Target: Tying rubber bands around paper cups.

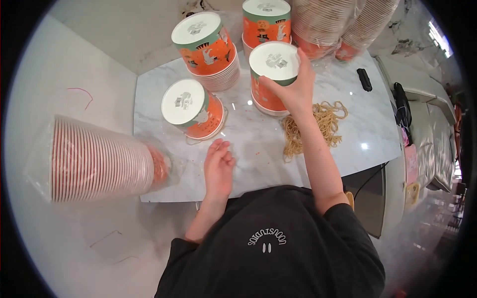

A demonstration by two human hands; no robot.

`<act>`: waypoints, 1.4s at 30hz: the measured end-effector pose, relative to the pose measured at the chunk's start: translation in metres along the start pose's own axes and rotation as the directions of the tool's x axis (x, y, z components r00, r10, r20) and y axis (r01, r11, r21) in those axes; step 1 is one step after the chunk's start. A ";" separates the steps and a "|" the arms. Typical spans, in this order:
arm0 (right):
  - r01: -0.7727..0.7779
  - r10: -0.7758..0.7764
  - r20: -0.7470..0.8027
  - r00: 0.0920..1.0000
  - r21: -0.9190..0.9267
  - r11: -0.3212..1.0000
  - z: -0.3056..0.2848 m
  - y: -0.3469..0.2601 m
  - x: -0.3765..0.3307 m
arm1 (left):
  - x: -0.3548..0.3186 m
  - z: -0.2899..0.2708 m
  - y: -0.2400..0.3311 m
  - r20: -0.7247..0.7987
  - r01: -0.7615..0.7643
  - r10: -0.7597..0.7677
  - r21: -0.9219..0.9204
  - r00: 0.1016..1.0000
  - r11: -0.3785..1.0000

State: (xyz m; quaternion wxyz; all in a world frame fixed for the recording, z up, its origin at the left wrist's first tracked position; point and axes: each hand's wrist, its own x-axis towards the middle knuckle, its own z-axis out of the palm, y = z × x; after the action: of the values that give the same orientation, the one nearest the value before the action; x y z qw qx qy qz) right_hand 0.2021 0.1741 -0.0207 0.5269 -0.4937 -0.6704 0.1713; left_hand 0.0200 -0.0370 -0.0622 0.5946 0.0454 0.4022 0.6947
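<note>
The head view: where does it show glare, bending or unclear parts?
Head view: glare spots on the marble table, shine on the plastic-wrapped cup stack at left; head view: dark border, edges bending toward the right rim, haze at lower right; head view: right hand fairly sharp.

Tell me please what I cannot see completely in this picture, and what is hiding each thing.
All in the head view:
- Right side of the gripped orange tub: covered by the right hand.
- Middle of the tan strand pile: behind the right forearm.
- Tops of the wrapped stacks: cut off by the upper edge.
- Inside of the front-left tub: hidden by its upturned base.
</note>
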 end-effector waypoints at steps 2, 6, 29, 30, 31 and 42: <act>0.049 -0.050 -0.032 0.998 -0.031 0.998 -0.007 -0.012 0.006 | 0.004 0.017 -0.004 0.025 0.044 -0.047 0.090 0.999 0.995; -0.209 0.200 0.061 0.978 0.330 0.920 -0.023 -0.026 0.007 | 0.024 0.056 -0.018 0.114 -0.070 0.036 0.311 0.993 0.948; -0.555 -0.139 0.777 0.614 0.299 -0.777 -0.088 0.007 -0.095 | 0.112 0.044 -0.044 0.522 0.265 -0.200 -0.052 0.829 0.963; -0.620 0.013 0.875 0.484 0.353 -0.701 -0.082 -0.002 -0.110 | 0.103 0.027 -0.035 0.499 0.240 -0.215 0.015 0.839 0.971; -0.689 0.181 0.921 0.346 0.380 -0.617 -0.077 -0.009 -0.125 | 0.096 0.007 -0.024 0.474 0.217 -0.230 0.083 0.850 0.973; -0.987 0.544 0.831 0.111 0.026 0.161 -0.052 0.029 -0.177 | 0.007 0.006 0.046 0.412 -0.334 0.099 0.551 0.906 0.764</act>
State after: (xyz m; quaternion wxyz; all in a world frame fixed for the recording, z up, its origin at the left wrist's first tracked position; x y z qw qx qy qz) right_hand 0.2536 0.0233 -0.1173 0.1782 -0.4875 -0.3050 0.7985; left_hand -0.0147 -0.0270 -0.0330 0.5249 0.4076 0.4808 0.5720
